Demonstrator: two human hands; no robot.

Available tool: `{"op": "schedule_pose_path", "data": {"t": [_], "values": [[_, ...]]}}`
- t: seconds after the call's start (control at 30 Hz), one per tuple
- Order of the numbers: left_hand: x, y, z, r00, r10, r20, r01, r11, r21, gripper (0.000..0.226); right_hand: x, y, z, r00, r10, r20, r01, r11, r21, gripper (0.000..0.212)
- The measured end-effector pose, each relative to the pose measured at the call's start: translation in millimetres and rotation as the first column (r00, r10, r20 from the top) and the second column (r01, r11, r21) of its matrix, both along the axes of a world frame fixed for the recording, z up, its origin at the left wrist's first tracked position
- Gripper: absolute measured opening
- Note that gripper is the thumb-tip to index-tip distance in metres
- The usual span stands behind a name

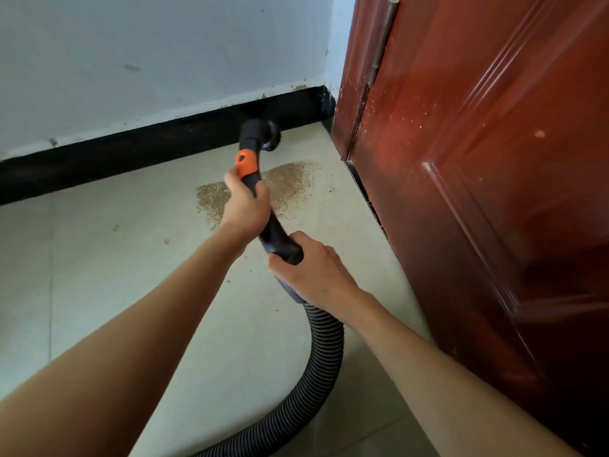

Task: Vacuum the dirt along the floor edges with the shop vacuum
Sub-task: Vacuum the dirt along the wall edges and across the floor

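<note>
Two bare hands steer curved black plastic vacuum handle [268,222] with orange collar toward black baseboard [131,153]. Left hand [245,206] wraps handle just below collar; right hand [313,268] clasps handle's lower end where ribbed black hose [316,367] joins. Round black brush nozzle [267,135] sits at baseboard foot, on pale tiled floor [99,275]. Patch of brown gritty dirt [290,183] lies just in front of baseboard, beneath handle. Dusty red-brown wooden door [478,159] stands right of baseboard
</note>
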State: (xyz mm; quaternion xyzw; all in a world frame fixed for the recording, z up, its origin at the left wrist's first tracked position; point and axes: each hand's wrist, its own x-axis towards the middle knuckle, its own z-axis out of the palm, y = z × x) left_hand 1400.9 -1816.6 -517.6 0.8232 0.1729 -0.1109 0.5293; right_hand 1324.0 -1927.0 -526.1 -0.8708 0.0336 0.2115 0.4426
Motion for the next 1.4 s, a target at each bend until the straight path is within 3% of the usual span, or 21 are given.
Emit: {"op": "schedule_pose_path", "data": {"t": [0.17,0.43,0.57,1.13,1.4], "values": [[-34,48,3,0.985,0.172,0.033,-0.173,0.984,0.047,0.045,-14,44,3,0.978,0.206,-0.007,-0.206,0.978,-0.009,0.027],[-70,109,-2,0.981,0.194,0.010,-0.194,0.975,0.106,0.050,-41,122,2,0.955,0.295,0.034,-0.292,0.953,-0.081,0.029],[-78,119,-14,0.971,0.224,-0.085,-0.218,0.973,0.074,0.052,-49,131,-3,0.943,0.333,0.012,-0.328,0.933,-0.145,0.034],[-58,43,-23,0.995,0.068,-0.069,-0.067,0.998,0.011,0.050,-39,57,-8,0.988,0.157,-0.012,-0.156,0.965,-0.211,0.034],[-33,-19,-26,0.995,-0.070,-0.067,0.072,0.997,0.028,0.053,-28,5,-10,0.999,-0.026,-0.026,0.020,0.982,-0.187,0.033]]}}
